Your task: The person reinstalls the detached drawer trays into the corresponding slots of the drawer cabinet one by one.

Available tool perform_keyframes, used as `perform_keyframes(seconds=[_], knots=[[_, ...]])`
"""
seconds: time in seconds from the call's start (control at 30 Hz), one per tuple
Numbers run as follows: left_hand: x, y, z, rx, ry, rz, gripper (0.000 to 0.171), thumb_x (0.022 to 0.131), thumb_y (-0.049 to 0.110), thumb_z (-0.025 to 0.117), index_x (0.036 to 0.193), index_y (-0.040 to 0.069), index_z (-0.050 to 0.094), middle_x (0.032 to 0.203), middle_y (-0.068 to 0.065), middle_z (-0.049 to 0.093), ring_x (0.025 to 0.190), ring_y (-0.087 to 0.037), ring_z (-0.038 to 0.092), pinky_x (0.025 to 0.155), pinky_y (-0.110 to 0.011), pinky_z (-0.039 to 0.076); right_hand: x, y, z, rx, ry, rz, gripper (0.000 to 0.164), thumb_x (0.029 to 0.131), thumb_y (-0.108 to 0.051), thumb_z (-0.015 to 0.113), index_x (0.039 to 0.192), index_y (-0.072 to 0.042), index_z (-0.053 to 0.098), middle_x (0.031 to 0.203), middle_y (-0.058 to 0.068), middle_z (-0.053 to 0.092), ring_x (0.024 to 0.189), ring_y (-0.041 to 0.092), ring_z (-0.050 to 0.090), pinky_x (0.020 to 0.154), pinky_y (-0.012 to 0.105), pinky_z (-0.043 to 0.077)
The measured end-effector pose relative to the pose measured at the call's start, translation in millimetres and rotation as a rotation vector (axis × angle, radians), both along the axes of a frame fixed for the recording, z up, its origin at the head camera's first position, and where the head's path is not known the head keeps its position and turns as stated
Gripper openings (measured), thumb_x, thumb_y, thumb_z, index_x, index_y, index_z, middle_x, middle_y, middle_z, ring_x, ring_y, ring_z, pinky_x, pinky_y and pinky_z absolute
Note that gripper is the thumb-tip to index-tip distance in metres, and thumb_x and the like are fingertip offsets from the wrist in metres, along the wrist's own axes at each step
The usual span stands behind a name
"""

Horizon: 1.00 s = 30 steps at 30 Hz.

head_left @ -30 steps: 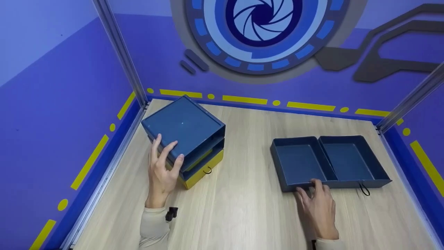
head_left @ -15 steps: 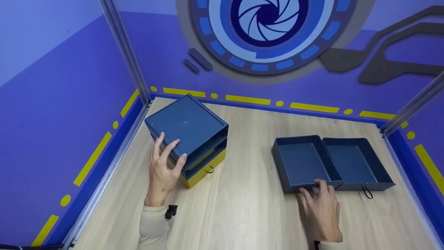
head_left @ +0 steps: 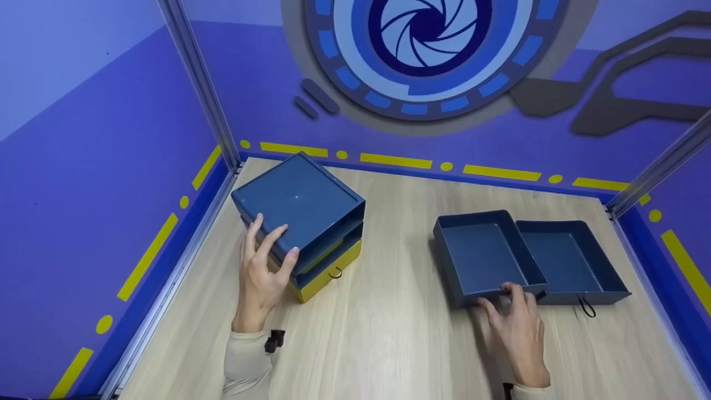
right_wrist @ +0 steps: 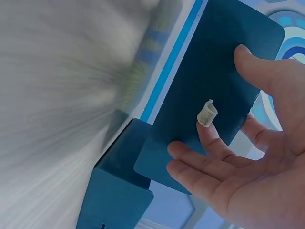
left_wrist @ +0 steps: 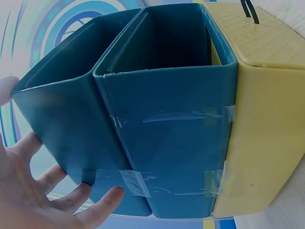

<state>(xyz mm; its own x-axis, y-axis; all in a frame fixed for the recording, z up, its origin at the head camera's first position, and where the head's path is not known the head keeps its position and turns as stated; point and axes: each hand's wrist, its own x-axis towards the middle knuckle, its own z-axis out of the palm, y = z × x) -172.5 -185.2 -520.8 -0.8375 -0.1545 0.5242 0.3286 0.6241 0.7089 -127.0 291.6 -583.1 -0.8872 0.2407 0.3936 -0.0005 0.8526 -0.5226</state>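
My left hand lies with spread fingers against the left side and top of a dark blue drawer unit; in the left wrist view two empty drawer slots stand beside a yellow drawer section. That yellow section forms the bottom, with a small black loop pull on its front. My right hand pinches the front wall of a dark blue drawer, which is empty and casts a shadow on its left. In the right wrist view a small pale loop on its front sits by one fingertip.
A second empty blue drawer with a black loop pull stands right beside the held one. Light wooden table lies between the unit and the drawers. Purple walls with metal posts enclose the table.
The drawer in my right hand has risen slightly and shifted a little left and back, out of line with the second drawer. My left hand stays on the unit.
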Motion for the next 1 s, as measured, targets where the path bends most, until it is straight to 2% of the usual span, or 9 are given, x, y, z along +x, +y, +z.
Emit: perform_keyframes(seconds=[0.2, 0.43, 0.77, 1.0], knots=[[1.0, 1, 1.3, 0.0, -0.015, -0.002, 0.047, 0.096, 0.032, 0.075, 0.142, 0.022, 0.069, 0.173, -0.014, 0.033, 0.159, -0.043, 0.03, 0.121, -0.074, 0.027, 1.4, -4, 5.5, 0.003, 0.026, 0.016, 0.055, 0.081, -0.019, 0.094, 0.123, 0.0, 0.065, 0.112, 0.03, 0.069, 0.098, 0.052, 0.067, 0.072, 0.068, 0.052], [0.4, 1, 1.0, 0.003, -0.018, 0.001, 0.048, 0.096, 0.032, 0.075, 0.143, 0.023, 0.068, 0.174, -0.013, 0.032, 0.159, -0.042, 0.029, 0.121, -0.075, 0.027, 3.0, -12, 12.5, 0.003, 0.015, 0.05, 0.054, 0.08, -0.019, 0.095, 0.122, -0.002, 0.066, 0.111, 0.027, 0.07, 0.105, 0.048, 0.067, 0.079, 0.067, 0.052], [4.0, 1, -1.2, 0.01, -0.04, 0.006, 0.048, 0.097, 0.033, 0.075, 0.143, 0.023, 0.068, 0.174, -0.013, 0.031, 0.16, -0.043, 0.029, 0.121, -0.075, 0.026, 8.4, -32, 28.1, -0.007, -0.028, 0.122, 0.054, 0.082, -0.021, 0.093, 0.125, -0.003, 0.066, 0.116, 0.025, 0.068, 0.101, 0.044, 0.069, 0.074, 0.064, 0.054], [2.8, 2, -0.3, 0.0, -0.032, 0.007, 0.047, 0.098, 0.032, 0.073, 0.143, 0.023, 0.068, 0.174, -0.013, 0.032, 0.16, -0.043, 0.029, 0.122, -0.075, 0.025, 12.8, -48, 30.7, -0.004, 0.018, 0.181, 0.054, 0.078, -0.016, 0.096, 0.122, -0.004, 0.067, 0.115, 0.022, 0.069, 0.098, 0.041, 0.072, 0.07, 0.058, 0.056]])
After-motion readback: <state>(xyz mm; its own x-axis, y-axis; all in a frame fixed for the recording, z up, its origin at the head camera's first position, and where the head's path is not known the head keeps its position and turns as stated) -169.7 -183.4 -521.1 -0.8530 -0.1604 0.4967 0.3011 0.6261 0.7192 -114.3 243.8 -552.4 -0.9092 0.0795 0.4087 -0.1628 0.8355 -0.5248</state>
